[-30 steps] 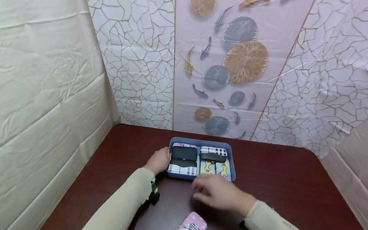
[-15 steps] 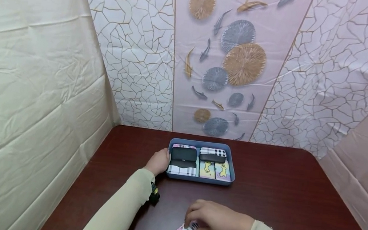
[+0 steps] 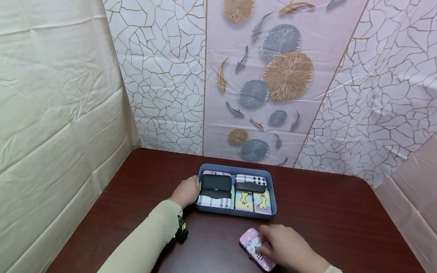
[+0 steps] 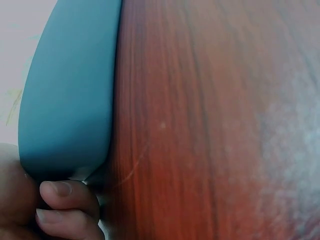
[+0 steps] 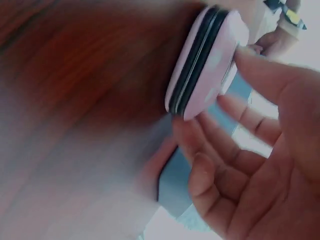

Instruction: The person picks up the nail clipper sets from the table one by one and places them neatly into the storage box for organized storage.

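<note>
My left hand (image 3: 186, 191) holds the left end of a blue tray (image 3: 235, 213); in the left wrist view its fingertips (image 4: 70, 194) curl at the tray's corner. In front of the tray, my right hand (image 3: 290, 252) pinches a small pink zip case (image 3: 253, 243) with a cartoon print. The right wrist view shows the case's black zipper edge (image 5: 197, 60) turned to the camera, with the thumb on one side and fingers on the other. Inside the tray lie a black case (image 3: 216, 182), plaid-and-black cases (image 3: 251, 182) and two giraffe-print cases (image 3: 262, 202).
The tray stands toward the back of a dark red wooden table (image 3: 325, 211). A pale cloth wall (image 3: 48, 117) rises at the left, and a patterned curtain (image 3: 168, 84) hangs behind. Another cloth (image 3: 428, 185) borders the right side.
My right hand has come away from the tray's front, taken hold of the pink zip case and moved it to the right and back, turning it. The left hand has stayed at the tray.
</note>
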{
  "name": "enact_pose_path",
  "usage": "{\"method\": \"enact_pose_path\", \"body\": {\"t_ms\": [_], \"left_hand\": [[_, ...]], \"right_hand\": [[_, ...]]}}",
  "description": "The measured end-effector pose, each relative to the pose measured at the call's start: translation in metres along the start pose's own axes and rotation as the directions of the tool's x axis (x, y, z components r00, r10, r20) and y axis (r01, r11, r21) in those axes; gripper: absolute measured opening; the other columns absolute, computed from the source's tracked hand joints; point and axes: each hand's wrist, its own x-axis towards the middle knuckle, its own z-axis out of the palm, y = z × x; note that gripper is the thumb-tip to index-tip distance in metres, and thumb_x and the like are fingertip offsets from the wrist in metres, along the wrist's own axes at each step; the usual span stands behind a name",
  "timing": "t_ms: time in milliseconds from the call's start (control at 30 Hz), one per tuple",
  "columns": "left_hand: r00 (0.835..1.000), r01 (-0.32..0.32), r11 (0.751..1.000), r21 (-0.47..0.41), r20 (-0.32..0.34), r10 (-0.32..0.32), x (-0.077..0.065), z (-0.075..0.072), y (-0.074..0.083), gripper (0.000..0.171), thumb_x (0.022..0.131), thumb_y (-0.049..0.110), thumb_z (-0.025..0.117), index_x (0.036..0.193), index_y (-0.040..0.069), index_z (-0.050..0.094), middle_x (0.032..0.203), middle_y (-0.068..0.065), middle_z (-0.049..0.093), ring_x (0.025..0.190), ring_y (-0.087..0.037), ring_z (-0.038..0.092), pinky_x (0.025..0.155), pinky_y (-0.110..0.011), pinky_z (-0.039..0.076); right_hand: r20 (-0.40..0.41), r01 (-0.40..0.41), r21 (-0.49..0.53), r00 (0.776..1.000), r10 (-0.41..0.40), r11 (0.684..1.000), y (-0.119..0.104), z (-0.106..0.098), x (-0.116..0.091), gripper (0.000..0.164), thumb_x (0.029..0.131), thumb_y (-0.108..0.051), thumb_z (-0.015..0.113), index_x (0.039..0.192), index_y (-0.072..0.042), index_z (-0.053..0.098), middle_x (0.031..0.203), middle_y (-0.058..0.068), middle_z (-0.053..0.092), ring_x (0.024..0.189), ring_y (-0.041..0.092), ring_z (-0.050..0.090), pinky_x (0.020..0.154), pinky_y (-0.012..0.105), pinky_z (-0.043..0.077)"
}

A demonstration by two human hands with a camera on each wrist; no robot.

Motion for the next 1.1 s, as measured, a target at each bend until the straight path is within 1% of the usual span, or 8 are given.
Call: {"method": "enact_pose_path", "body": {"t_ms": [133,300,433,567,700,867,933,1100], "left_hand": [[1.000,0.014,1.000,-0.008,0.010,-0.014,0.003,0.002,-0.003,0.052,0.122,0.031,0.030,0.153,-0.002,0.056,0.142,-0.020,0.068,0.127,-0.035,0.067,0.106,-0.055,0.054],[1.000,0.015,1.000,-0.010,0.002,-0.015,-0.002,-0.002,0.002,0.051,0.121,0.028,0.030,0.153,-0.002,0.056,0.143,-0.020,0.067,0.130,-0.035,0.066,0.109,-0.054,0.052],[1.000,0.029,0.999,-0.025,0.005,-0.029,-0.003,-0.004,0.005,0.053,0.121,0.032,0.031,0.155,-0.001,0.056,0.148,-0.019,0.065,0.133,-0.035,0.065,0.111,-0.053,0.051],[1.000,0.022,1.000,-0.020,0.003,-0.022,0.006,0.005,-0.006,0.056,0.121,0.036,0.029,0.157,0.001,0.055,0.149,-0.018,0.065,0.133,-0.034,0.065,0.110,-0.053,0.052],[1.000,0.015,1.000,-0.011,-0.002,-0.015,0.004,0.004,-0.004,0.054,0.121,0.034,0.030,0.155,0.000,0.056,0.145,-0.019,0.067,0.130,-0.034,0.066,0.108,-0.054,0.053],[1.000,0.017,1.000,-0.022,-0.006,-0.017,-0.005,-0.004,0.005,0.052,0.121,0.031,0.033,0.152,-0.003,0.057,0.142,-0.021,0.068,0.129,-0.036,0.067,0.107,-0.056,0.053],[1.000,0.022,0.999,-0.026,-0.008,-0.022,-0.008,-0.007,0.008,0.052,0.121,0.031,0.034,0.153,-0.003,0.057,0.144,-0.021,0.067,0.130,-0.036,0.066,0.108,-0.056,0.053],[1.000,0.030,0.999,-0.018,-0.009,-0.030,-0.004,-0.004,0.004,0.053,0.121,0.032,0.033,0.155,-0.002,0.055,0.148,-0.020,0.065,0.135,-0.036,0.064,0.111,-0.055,0.051]], "right_hand": [[-0.027,-0.167,-0.062,0.986,0.165,0.984,-0.002,0.003,-0.007,0.039,0.093,-0.035,0.089,0.080,-0.023,0.055,0.065,-0.010,0.047,0.057,0.010,0.045,0.056,0.035,0.042],[-0.047,-0.201,-0.080,0.979,0.197,0.976,-0.011,0.011,-0.011,0.032,0.098,-0.030,0.085,0.082,-0.021,0.058,0.063,-0.009,0.050,0.055,0.012,0.050,0.054,0.040,0.047],[-0.022,-0.113,0.091,0.993,0.115,0.989,-0.014,0.013,-0.014,0.023,0.101,-0.021,0.081,0.089,-0.021,0.062,0.064,-0.013,0.052,0.053,0.005,0.050,0.051,0.032,0.045],[-0.078,0.024,0.238,0.997,-0.006,0.971,-0.008,0.004,-0.012,0.022,0.099,-0.016,0.082,0.093,-0.023,0.063,0.070,-0.019,0.055,0.058,-0.003,0.051,0.053,0.025,0.045],[-0.132,0.132,0.171,0.985,-0.110,0.976,0.007,-0.006,-0.008,0.028,0.090,-0.017,0.091,0.099,-0.025,0.067,0.091,-0.016,0.064,0.081,0.002,0.057,0.068,0.029,0.052],[-0.030,0.224,0.115,0.975,-0.222,0.968,0.026,-0.009,-0.010,0.042,0.080,-0.016,0.099,0.107,-0.027,0.069,0.127,-0.003,0.070,0.115,0.015,0.063,0.093,0.042,0.057],[0.012,0.228,0.117,0.973,-0.231,0.966,0.030,-0.008,-0.011,0.046,0.079,-0.015,0.099,0.110,-0.028,0.068,0.132,-0.002,0.069,0.119,0.016,0.062,0.095,0.043,0.057],[0.038,0.221,0.131,0.973,-0.228,0.966,0.033,-0.004,-0.013,0.050,0.081,-0.013,0.098,0.118,-0.028,0.068,0.122,-0.014,0.065,0.110,0.008,0.059,0.091,0.039,0.057]]}}
